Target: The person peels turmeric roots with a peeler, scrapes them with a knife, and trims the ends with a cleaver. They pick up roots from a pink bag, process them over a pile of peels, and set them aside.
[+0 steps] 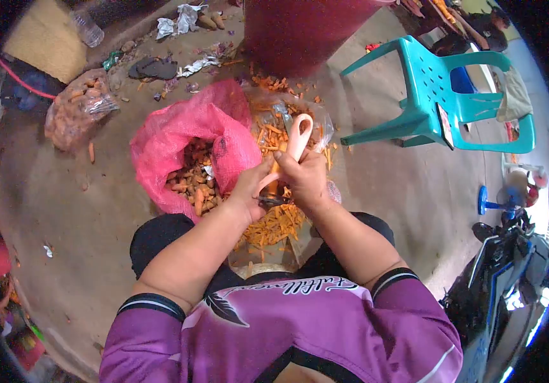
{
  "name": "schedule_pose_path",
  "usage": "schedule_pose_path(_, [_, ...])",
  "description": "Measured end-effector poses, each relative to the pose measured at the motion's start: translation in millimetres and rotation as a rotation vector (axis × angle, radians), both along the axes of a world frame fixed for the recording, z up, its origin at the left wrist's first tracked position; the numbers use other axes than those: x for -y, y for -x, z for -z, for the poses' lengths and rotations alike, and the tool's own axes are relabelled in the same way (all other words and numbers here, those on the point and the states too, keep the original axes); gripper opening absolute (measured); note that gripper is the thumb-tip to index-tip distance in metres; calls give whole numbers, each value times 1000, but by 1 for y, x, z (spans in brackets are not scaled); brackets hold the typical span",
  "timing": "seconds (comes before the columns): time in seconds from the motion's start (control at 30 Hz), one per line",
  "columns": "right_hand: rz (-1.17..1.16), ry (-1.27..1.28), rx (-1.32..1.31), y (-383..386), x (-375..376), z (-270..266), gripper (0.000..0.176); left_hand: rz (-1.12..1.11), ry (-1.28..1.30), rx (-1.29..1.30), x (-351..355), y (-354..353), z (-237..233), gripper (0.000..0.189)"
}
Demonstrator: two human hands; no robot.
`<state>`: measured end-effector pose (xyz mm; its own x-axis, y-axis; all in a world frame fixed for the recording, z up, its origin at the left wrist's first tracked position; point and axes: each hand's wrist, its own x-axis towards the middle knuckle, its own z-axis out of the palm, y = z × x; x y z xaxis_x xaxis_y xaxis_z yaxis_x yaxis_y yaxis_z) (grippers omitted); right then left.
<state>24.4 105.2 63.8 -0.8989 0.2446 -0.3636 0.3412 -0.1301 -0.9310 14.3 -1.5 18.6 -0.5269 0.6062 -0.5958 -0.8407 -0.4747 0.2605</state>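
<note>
My left hand [250, 186] and my right hand [304, 175] are close together in front of my body. Both have their fingers closed round a pale pink-handled tool [300, 135], whose looped end points away from me. Its lower part, near a dark metal piece [270, 200], is partly hidden by my fingers. Beneath my hands lies a heap of cut orange strips [273, 225]. To the left, an open pink mesh sack [166, 137] holds brown and orange root pieces [196, 189].
A turquoise plastic chair [422, 83] stands at the right. A large dark red tub [306, 32] is beyond the strips. A clear bag of roots [78, 112] sits at the left, near a dark sandal [153, 68]. A motorcycle [501, 274] stands at lower right.
</note>
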Motion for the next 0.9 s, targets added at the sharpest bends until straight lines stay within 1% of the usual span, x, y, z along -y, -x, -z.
schedule_pose_path(0.07, [-18,-155,38,8,-7,8,25,3,10,-80,-1,-5,1,31])
schedule_pose_path(0.1, [122,-294,-66,16,-9,9,27,75,43,-82,-1,-8,-2,33])
schedule_pose_path(0.13, [156,-356,-4,29,-27,15,26,150,75,-88,-2,-10,-7,35])
schedule_pose_path(0.17, [229,-374,-9,42,-50,33,26,228,108,-91,-3,-13,-14,36])
schedule_pose_path(0.2, [356,-249,16,49,-62,30,27,306,144,-88,-2,-16,-19,38])
schedule_pose_path(0.23, [500,-73,-100,55,-69,35,24,289,95,-115,-3,-15,-22,40])
schedule_pose_path(0.27, [537,-48,-97,55,-74,38,24,249,92,-113,-2,-13,-20,40])
schedule_pose_path(0.3, [485,-27,-70,52,-76,42,24,202,87,-112,0,-9,-16,40])
schedule_pose_path(0.33, [429,-6,-43,47,-65,28,25,152,81,-112,3,-4,-11,41])
schedule_pose_path(0.37, [373,-25,-28,42,-51,17,24,153,-35,-147,11,0,-2,38])
schedule_pose_path(0.4, [316,-44,-14,34,-37,11,24,93,27,-138,8,2,-8,37])
schedule_pose_path(0.43, [229,31,-37,23,-27,16,23,34,87,-126,1,2,-20,35])
schedule_pose_path(0.47, [220,122,-15,14,-9,-2,21,-24,147,-115,-3,2,-26,34])
schedule_pose_path(0.5, [119,110,9,3,-4,-3,23,14,54,-54,5,-1,-3,32])
schedule_pose_path(0.53, [18,98,32,-4,-1,-3,25,6,58,-24,4,-1,-3,32])
schedule_pose_path(0.6, [7,93,20,-5,-1,3,24,-9,66,36,1,-2,-3,31])
schedule_pose_path(0.7, [-27,96,31,-4,-2,5,23,-14,76,22,-2,-3,-1,31])
schedule_pose_path(0.8, [-35,114,54,0,-4,8,23,-12,122,-44,-1,-3,-5,34])
schedule_pose_path(0.9, [-53,98,51,6,-9,18,24,-21,59,-69,-3,-1,-5,35])
